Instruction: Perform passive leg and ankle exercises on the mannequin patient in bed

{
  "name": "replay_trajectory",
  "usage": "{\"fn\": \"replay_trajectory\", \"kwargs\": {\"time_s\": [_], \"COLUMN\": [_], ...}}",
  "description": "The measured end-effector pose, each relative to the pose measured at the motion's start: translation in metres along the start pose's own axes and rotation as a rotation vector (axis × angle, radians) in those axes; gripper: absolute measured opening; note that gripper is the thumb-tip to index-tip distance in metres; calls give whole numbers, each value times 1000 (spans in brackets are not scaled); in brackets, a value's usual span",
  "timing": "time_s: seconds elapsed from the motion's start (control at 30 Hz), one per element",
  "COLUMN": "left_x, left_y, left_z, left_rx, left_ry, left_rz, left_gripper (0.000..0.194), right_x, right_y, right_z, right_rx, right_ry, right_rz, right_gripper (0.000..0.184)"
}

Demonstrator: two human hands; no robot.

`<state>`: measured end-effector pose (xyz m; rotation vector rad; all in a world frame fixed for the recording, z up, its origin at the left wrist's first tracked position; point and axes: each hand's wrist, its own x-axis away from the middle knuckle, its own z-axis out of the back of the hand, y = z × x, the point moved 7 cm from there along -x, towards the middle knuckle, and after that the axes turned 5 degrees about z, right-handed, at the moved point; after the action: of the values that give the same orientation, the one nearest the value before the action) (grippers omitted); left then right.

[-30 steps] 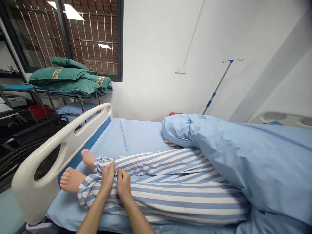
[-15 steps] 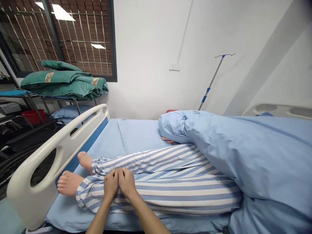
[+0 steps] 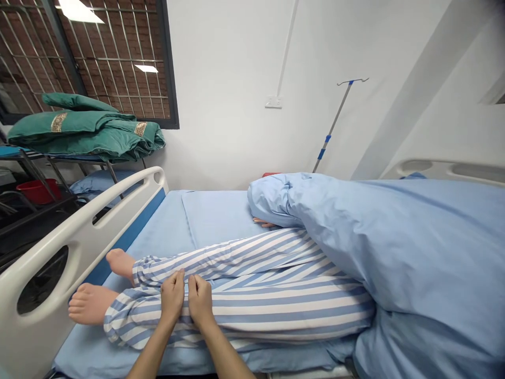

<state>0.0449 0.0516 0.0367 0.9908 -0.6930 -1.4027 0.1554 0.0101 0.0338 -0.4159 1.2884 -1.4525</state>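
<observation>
Hands: left hand (image 3: 172,297) and right hand (image 3: 201,301) side by side on striped trousers (image 3: 252,300), fingers curled; grip unclear.
Trousers: on bed sheet (image 3: 221,216), near footboard (image 3: 79,237).
Hidden: duvet (image 3: 394,252) covers body above legs.

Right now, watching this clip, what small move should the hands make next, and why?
Probably slide the left hand and right hand a little toward the feet along the striped trousers. They rest on the cloth partway down the shins, and the cuffs look loose and rumpled just above the bare feet.
</observation>
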Motion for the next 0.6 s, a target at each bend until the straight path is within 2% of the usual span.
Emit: {"fn": "replay_trajectory", "kwargs": {"time_s": [0.07, 0.13, 0.27, 0.4, 0.5, 0.6], "left_x": [4, 9, 13, 13, 14, 16], "left_y": [4, 3, 0, 0, 4, 4], "left_z": [-8, -16, -26, -26, -29, -32], "left_rx": [152, 196, 53, -25, -86, -165], "left_ry": [12, 25, 17, 10, -27, -26], "left_rz": [41, 71, -3, -35, -47, -22], "left_gripper": [37, 37, 38, 42, 43, 46], "right_x": [0, -1, -2, -6, -9, -8], "right_y": [3, 7, 11, 10, 3, 1], "right_z": [3, 4, 2, 3, 15, 38], "right_rx": [-65, -120, -177, -151, -70, 11], "right_ry": [26, 42, 48, 25, -22, -39], "right_rz": [-22, -40, -66, -89, -38, 33], "right_gripper": [40, 39, 38, 38, 38, 39]}}
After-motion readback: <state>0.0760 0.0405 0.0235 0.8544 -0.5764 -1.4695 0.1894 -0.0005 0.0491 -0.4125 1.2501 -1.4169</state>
